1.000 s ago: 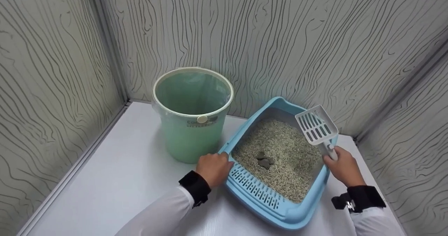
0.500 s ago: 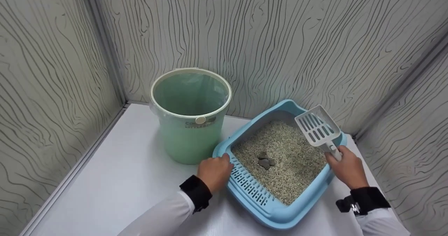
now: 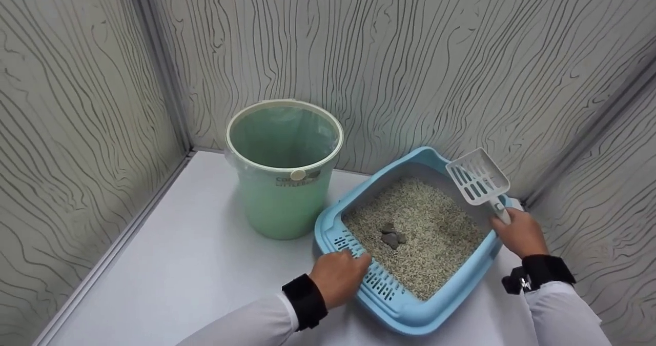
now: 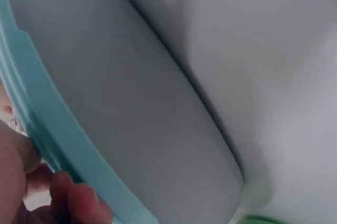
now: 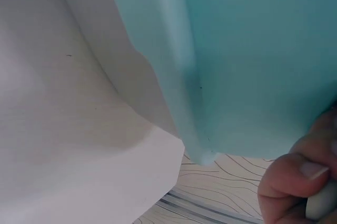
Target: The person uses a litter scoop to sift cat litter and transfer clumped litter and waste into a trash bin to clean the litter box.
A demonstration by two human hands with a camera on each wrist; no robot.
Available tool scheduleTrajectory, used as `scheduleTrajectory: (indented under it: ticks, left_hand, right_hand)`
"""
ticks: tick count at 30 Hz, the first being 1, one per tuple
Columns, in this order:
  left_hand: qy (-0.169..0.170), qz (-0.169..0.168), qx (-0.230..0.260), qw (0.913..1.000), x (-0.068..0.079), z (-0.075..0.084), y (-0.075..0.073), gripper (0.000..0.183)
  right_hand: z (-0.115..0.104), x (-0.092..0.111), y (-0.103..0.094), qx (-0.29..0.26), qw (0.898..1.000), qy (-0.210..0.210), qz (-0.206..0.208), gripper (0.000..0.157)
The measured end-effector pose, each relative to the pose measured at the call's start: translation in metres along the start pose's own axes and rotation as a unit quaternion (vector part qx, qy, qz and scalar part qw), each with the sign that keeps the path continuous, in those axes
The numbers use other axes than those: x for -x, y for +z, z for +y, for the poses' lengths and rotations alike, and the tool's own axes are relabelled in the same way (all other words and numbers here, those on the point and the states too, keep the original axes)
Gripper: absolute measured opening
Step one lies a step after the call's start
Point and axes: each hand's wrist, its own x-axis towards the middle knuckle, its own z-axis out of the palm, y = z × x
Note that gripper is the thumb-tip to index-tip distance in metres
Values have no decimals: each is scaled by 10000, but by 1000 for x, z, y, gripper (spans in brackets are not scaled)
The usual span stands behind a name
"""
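Note:
My left hand (image 3: 341,278) grips the front rim of the blue litter box (image 3: 376,315), its fingers curled around the edge; in the left wrist view the fingertips (image 4: 87,203) show just under that blue rim. My right hand (image 3: 521,233) holds a light grey slotted litter scoop (image 3: 479,177) by its handle, head pointing up and away. The scoop stands over the box's right rear side with nothing on its slots. Tan granular litter (image 3: 430,223) fills the box floor, and several dark grey clumps (image 3: 392,237) lie on it toward the left.
A green trash bin (image 3: 284,202) with a clear liner and cream ring stands left of the box, close to its left corner. Both stand on a white tabletop (image 3: 195,264). Wood-grain patterned panels (image 3: 389,54) close off the back and both sides.
The litter box has turned, its left front corner swinging toward the bin. My left hand has slid along the front rim to the right and nearer. The scoop has shifted slightly right.

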Motion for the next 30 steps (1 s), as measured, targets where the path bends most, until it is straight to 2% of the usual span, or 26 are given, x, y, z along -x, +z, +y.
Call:
scheduleTrajectory:
  ticks: [4, 9, 15, 19, 21, 23, 24, 30]
  left_hand:
    - [-103, -125, -126, 9998, -2, 11, 2, 11]
    - [-536, -192, -325, 9978, -4, 19, 4, 15]
    - [-1036, 169, -570, 9928, 1, 24, 12, 15]
    - [-1302, 354, -535, 9894, 2, 24, 14, 19]
    - [-1439, 382, -550, 9873, 3, 27, 13, 14]
    - [-1566, 302, -628, 9852, 5, 33, 11, 9]
    - [-1622, 181, -663, 9844, 5, 39, 9, 14]
    - [-1612, -611, -580, 9833, 3, 83, 0, 55]
  right_hand:
    - [8, -5, -1, -94, 9999, -106, -43, 24]
    - [14, -10, 0, -197, 9992, -332, -57, 23]
    - [15, -8, 2, -256, 9985, -479, -41, 24]
    - [16, -4, 3, -227, 9985, -496, -74, 24]
    - [17, -3, 4, -232, 9983, -535, -93, 25]
    - [18, -6, 4, -204, 9977, -642, -107, 25]
    - [19, -8, 4, -180, 9974, -692, -131, 25]
    - [21, -31, 1, 64, 9914, -1282, -253, 25]
